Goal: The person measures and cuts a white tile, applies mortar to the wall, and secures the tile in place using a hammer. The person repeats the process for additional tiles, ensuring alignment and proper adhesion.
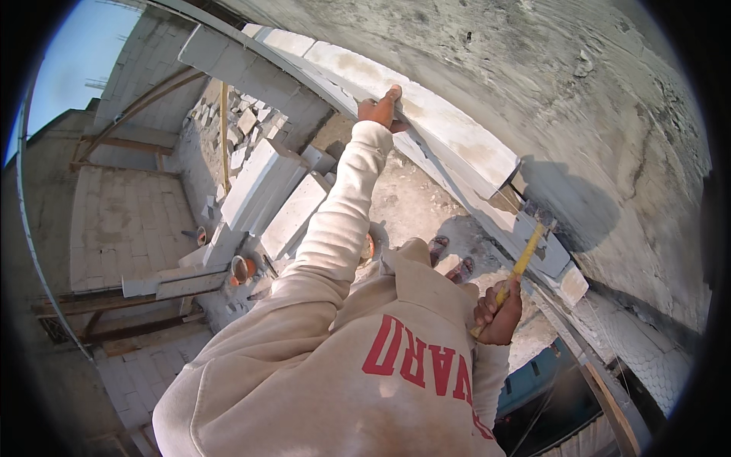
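My left hand grips the edge of a long white block lying on a ledge along a rough grey concrete wall, its fingertips on the block's face. Lower right, my right hand is closed round the yellow handle of a tool. The tool's head is up by the block's right end, over a shorter piece of pale masonry, and is too indistinct to make out exactly. My feet in sandals show on the dusty ground below.
At left, stacked white blocks and a rubble pile lie below, with orange buckets nearby. Timber props and beams stand among block walls. A thin pole runs down the far left.
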`<state>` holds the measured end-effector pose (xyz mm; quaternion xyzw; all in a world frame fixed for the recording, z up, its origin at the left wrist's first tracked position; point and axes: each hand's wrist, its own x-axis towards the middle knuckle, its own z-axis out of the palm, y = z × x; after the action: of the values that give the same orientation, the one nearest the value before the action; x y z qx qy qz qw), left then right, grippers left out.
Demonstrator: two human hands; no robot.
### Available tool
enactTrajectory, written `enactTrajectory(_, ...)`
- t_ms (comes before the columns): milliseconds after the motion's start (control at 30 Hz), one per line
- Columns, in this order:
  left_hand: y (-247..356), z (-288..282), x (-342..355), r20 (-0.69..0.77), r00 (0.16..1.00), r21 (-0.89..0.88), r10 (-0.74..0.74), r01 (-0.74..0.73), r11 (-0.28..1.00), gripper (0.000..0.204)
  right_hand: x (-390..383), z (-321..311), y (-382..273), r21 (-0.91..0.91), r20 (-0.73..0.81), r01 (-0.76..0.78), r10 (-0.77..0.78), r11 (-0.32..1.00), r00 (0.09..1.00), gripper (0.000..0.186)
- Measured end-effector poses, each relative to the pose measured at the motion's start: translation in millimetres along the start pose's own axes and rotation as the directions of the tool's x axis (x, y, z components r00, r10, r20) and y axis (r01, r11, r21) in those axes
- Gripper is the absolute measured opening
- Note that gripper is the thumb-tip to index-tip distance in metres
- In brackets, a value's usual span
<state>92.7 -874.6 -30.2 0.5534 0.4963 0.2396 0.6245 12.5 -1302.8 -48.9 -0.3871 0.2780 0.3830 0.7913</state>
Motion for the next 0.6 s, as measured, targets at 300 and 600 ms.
enactTrajectory(300, 13.8, -4.2, -7.9, -0.006, 1.0, -0.003, 0.006, -0.006, 1.0, 0.068, -3.0, 18.0, 7.9, 0.224, 0.053, -0.005, -0.007, 0.974, 0.999, 0.049)
enactTrajectory(600, 8.1, 0.4, -3.4, 0.047, 0.999, -0.048, -0.026, 0.028, 0.998, 0.06, 5.1, 45.0, 35.1, 0.074, 0.109, -0.019, 0.011, 0.997, 0.994, 0.051)
